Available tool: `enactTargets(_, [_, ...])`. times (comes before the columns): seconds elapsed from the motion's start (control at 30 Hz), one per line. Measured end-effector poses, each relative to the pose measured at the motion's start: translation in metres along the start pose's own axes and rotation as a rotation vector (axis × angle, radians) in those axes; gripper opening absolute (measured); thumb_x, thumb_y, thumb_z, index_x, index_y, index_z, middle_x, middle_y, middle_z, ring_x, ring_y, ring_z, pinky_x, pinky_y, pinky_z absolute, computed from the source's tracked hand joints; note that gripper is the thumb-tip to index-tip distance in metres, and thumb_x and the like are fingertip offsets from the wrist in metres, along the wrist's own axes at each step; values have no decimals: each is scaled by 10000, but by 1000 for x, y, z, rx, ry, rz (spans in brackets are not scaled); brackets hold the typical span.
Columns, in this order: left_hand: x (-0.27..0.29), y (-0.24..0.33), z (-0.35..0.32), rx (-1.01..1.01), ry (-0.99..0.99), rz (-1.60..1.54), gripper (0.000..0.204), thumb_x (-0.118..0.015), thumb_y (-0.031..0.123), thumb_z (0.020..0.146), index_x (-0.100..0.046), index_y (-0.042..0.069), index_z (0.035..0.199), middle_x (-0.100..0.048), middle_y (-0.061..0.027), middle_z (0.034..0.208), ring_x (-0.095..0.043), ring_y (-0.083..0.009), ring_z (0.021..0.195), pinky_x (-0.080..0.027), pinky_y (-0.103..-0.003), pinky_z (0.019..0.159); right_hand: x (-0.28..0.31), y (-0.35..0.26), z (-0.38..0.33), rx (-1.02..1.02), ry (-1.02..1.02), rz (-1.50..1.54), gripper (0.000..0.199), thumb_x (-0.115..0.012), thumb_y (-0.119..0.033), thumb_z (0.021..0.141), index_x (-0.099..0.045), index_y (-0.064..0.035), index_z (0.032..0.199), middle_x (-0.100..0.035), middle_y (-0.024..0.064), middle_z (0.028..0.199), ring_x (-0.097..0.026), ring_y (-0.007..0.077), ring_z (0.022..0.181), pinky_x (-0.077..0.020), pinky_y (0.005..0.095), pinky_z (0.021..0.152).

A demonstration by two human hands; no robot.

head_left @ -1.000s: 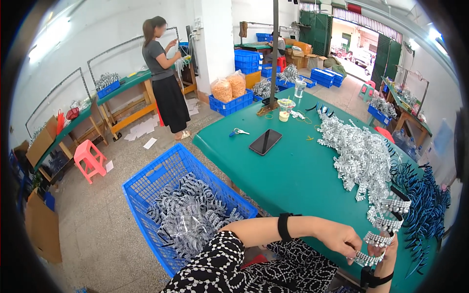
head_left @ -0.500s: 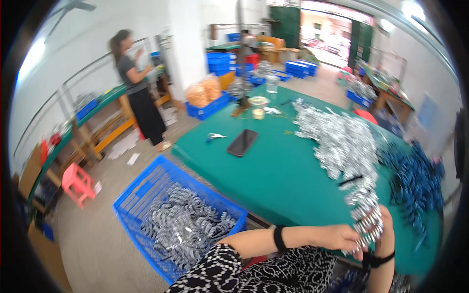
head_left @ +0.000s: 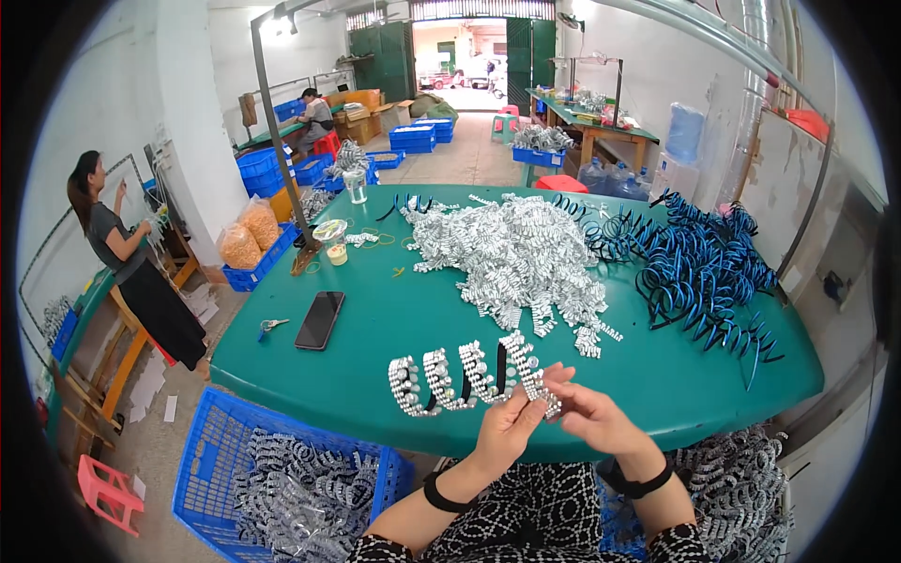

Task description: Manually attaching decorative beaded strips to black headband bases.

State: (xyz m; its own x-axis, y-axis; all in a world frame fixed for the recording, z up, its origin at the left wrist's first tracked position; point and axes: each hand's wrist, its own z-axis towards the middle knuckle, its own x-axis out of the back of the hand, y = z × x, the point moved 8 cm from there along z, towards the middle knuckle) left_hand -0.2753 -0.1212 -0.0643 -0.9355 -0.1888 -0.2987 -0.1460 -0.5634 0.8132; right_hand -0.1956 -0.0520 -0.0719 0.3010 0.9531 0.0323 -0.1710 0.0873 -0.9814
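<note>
A silver beaded spiral strip with a black backing (head_left: 466, 375) stretches leftward in loose loops above the table's near edge. My left hand (head_left: 510, 430) is closed on its right end, thumb in front. My right hand (head_left: 603, 424) is beside that same end, fingers stretched out and apart, the tips close to the last beads; whether they touch is hard to see. Beyond my hands a large heap of silver spiral strips (head_left: 526, 249) covers the middle of the green table (head_left: 375, 394). Blue and black coiled ribbons (head_left: 704, 258) lie tangled at its right.
A phone (head_left: 320, 321), keys (head_left: 272, 325), and a tub (head_left: 330, 231) lie on the left. Below the table's left side stands a blue crate (head_left: 211, 464) of silver strips; more strips (head_left: 737, 488) are piled at lower right. A person (head_left: 122, 249) stands far left, near a pink stool (head_left: 111, 493).
My view has swung right. The strip, formerly bunched between both hands over the right side, now extends leftward in front of me. My right hand's fingers have spread.
</note>
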Motion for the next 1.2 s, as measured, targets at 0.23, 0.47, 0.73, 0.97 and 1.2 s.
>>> enactTargets(0.23, [15, -3, -17, 39, 76, 18, 290, -416, 51, 935, -484, -51, 1197, -447, -187, 1313, -401, -283, 1246, -378, -385, 998, -22, 2, -1, 189, 174, -400, 442, -643, -44, 812, -494, -26, 1228, -586, 61, 1115, -536, 136, 768, -461, 270, 680])
enactTargets(0.47, [18, 0, -35, 96, -87, -307, 452, -346, 17, 933, -251, -25, 1372, -443, -246, 1298, -448, -323, 1207, -359, -410, 1008, -35, 24, -1, 67, 66, -181, 221, -644, -68, 829, -601, -14, 1039, -634, 38, 935, -537, 100, 754, -446, 255, 687])
enactTargets(0.73, [58, -25, -56, 69, 109, -170, 240, -466, 71, 932, -540, -45, 1129, -560, -108, 1164, -512, -122, 1021, -412, -259, 891, -53, 16, 14, 25, 19, -202, 324, -679, -60, 785, -580, -39, 1093, -562, 74, 1147, -542, 137, 964, -446, 284, 788])
enactTargets(0.97, [48, 8, -46, -42, 171, 5, 223, -428, 29, 925, -530, -25, 1116, -495, -194, 1263, -463, -271, 1183, -336, -392, 1013, -60, -6, 15, 325, 203, -673, 397, -729, -21, 683, -580, -31, 1051, -561, 135, 1096, -562, 279, 963, -458, 360, 808])
enactTargets(1.2, [58, -26, -78, -171, 302, 639, 241, -451, -15, 896, -558, 3, 1111, -459, -150, 1301, -462, -283, 1180, -361, -386, 993, -48, -10, -19, 466, 553, -731, 271, -619, 73, 694, -549, 9, 947, -533, 125, 1061, -524, 284, 1054, -381, 399, 947])
